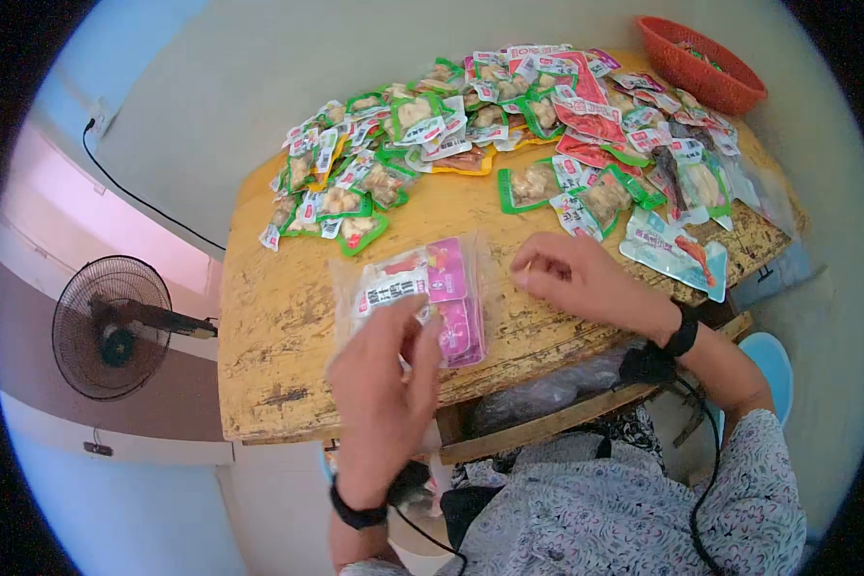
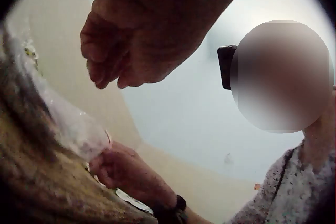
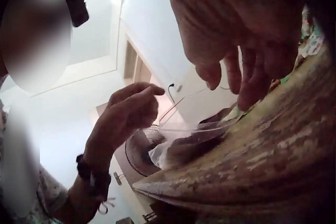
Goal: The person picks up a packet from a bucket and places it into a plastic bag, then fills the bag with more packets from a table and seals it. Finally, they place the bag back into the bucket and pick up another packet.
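Note:
On the wooden table lies a clear plastic bag [image 1: 482, 331] holding several white and purple food packets [image 1: 446, 274]. My left hand [image 1: 384, 374] is over the near left part of this bag, its thumb and fingers apart and loosely bent. In the right wrist view the left hand [image 3: 126, 116] is raised beside the bag's open edge. My right hand [image 1: 586, 278] stays low at the bag's right side with fingers loosely bent. Its thumb hangs apart from the other fingers in the right wrist view, with fingertips close by the bag edge [image 3: 197, 129].
A large heap of sealed snack packets [image 1: 418, 115] covers the far side of the table [image 1: 278, 355]. A light blue packet [image 1: 677, 254] lies near the right edge. At the back right corner is a red basket [image 1: 701, 72]. A fan [image 1: 115, 326] stands left of the table.

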Demonstrator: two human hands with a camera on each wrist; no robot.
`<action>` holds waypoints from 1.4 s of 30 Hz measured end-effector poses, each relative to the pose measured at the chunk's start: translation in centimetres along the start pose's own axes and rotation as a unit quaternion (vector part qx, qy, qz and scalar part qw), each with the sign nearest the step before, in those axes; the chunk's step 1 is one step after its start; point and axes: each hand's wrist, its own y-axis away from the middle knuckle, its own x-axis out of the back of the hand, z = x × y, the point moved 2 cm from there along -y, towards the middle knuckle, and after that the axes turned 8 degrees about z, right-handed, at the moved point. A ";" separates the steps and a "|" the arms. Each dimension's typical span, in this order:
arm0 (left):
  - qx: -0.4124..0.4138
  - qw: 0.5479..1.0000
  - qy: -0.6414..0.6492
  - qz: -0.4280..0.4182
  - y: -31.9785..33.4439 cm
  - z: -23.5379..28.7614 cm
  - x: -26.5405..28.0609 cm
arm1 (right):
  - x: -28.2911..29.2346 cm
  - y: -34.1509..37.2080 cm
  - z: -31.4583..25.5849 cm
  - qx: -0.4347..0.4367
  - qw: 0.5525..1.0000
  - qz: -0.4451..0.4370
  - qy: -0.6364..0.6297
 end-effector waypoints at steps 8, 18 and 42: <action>-0.068 0.960 0.027 -0.272 -9.2 -4.3 -2.5 | -2.5 3.9 -4.9 0.032 0.989 -0.140 0.036; 0.026 0.896 0.038 -0.442 -12.3 -7.9 -8.5 | -4.5 4.0 -3.5 0.039 0.996 -0.061 0.046; 0.075 0.899 0.415 0.120 -8.9 -6.7 7.3 | 2.5 -8.6 -13.9 0.331 0.924 0.189 -0.002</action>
